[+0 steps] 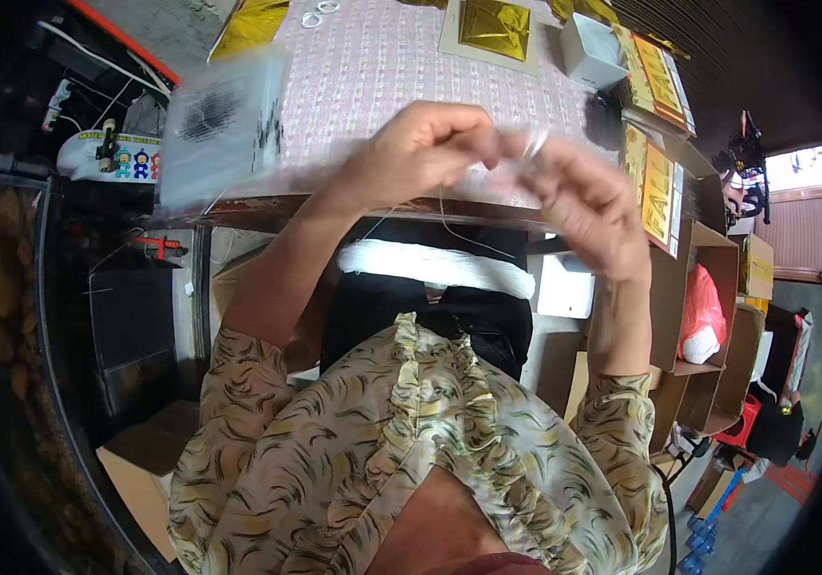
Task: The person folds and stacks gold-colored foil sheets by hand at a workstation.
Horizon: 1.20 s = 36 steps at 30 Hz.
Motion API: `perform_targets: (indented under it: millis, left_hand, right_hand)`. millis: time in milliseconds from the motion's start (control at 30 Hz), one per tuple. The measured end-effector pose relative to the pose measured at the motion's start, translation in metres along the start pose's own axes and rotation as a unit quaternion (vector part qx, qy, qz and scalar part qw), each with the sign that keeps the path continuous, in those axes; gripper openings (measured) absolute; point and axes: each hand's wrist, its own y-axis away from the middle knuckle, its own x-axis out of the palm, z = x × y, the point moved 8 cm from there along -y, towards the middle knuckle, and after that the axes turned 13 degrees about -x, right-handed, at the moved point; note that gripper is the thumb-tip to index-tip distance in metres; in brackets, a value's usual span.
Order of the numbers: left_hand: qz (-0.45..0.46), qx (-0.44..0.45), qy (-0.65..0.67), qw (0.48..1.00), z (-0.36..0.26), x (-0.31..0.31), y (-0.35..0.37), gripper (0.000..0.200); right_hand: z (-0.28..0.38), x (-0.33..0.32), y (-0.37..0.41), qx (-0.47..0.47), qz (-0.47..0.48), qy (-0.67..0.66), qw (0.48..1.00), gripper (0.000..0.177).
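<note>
My left hand (420,153) is raised over the table's front edge, its fingers pinched on white thread. Loose thread ends (459,230) dangle below it toward my lap. Close beside it, my right hand (588,206) has curled fingers blurred by motion, and a white thread loop (532,144) lies around a finger. The two hands' fingertips nearly meet; whether they touch is smeared. Across my lap rests a thick hank of white thread (435,268).
A patterned cloth covers the table (363,86). On it are a clear plastic stack with black print (224,125), white rings (320,13), gold foil (495,31) and a white box (593,53). Printed cartons (658,192) and open cardboard boxes (703,335) stand at right.
</note>
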Motion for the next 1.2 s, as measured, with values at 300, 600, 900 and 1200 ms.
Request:
perform_targets:
  millis: [300, 600, 900, 1200]
  left_hand:
    - [-0.013, 0.000, 0.011, 1.000, -0.001, -0.011, -0.002, 0.025]
    - [-0.017, 0.020, 0.011, 1.000, -0.007, -0.009, 0.000, 0.022]
    - [-0.058, 0.036, -0.032, 0.997, -0.019, -0.019, 0.003, 0.025]
    - [-0.075, 0.000, 0.047, 0.996, -0.005, -0.018, 0.006, 0.024]
  right_hand:
    - [0.000, 0.000, 0.003, 0.017, -0.013, 0.003, 1.000, 0.050]
    - [0.006, 0.017, -0.019, 0.024, 0.035, 0.028, 0.999, 0.052]
    - [0.009, 0.003, -0.007, -0.016, -0.029, -0.038, 0.999, 0.054]
    - [0.012, 0.024, -0.030, -0.038, 0.055, 0.102, 0.993, 0.046]
